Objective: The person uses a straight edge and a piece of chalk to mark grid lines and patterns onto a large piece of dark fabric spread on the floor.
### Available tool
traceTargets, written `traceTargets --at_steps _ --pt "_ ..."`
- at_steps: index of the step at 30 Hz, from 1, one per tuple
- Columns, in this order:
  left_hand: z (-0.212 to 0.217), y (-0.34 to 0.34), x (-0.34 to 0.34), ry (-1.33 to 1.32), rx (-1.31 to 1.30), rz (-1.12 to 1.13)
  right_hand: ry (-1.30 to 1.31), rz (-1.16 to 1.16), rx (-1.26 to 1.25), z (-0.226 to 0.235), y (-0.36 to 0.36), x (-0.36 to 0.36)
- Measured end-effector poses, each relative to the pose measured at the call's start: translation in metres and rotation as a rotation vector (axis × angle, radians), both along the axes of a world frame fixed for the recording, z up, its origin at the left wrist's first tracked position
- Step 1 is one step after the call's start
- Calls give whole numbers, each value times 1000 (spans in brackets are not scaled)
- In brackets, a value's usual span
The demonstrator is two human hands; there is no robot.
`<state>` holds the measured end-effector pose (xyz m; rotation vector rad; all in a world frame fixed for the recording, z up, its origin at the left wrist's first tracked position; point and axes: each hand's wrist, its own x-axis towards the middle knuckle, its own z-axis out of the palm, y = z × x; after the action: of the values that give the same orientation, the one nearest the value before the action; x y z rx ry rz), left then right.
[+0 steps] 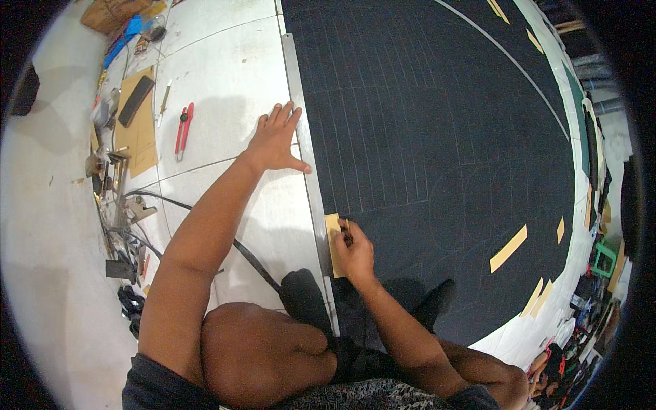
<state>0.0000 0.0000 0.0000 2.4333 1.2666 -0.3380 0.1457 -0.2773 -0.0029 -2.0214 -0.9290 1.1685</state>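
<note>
A large dark cloth point(389, 137) with fine pale lines drawn on it lies spread over the floor. Along its left edge runs a long metal straightedge point(294, 89). My left hand point(277, 140) presses on the straightedge with fingers spread, the thumb lying on the metal. Lower down, my right hand point(357, 251) is closed in a pinch around something small and thin that I cannot make out. Its fingertips rest at a tan paper strip point(332, 229), which lies on the cloth against the straightedge and is partly covered by this hand.
Red-handled dividers point(183, 130) lie on the white tiles at left, near a tan sheet point(142, 157) bearing a black block point(135, 101). A black cable point(249, 258) crosses toward my knee. Several tan strips point(509, 248) and a curved pale ruler point(523, 58) lie on the cloth.
</note>
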Motion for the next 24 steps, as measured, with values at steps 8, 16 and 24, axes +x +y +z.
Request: traceTargets --at_steps 8,16,24 --pt "4 -4 1 -19 -18 19 -65 6 44 -1 -3 -2" --pt "2 -2 1 -29 -35 24 -66 21 60 -8 -5 2" --pt "6 3 1 -100 -41 -7 25 -63 67 -1 21 24"
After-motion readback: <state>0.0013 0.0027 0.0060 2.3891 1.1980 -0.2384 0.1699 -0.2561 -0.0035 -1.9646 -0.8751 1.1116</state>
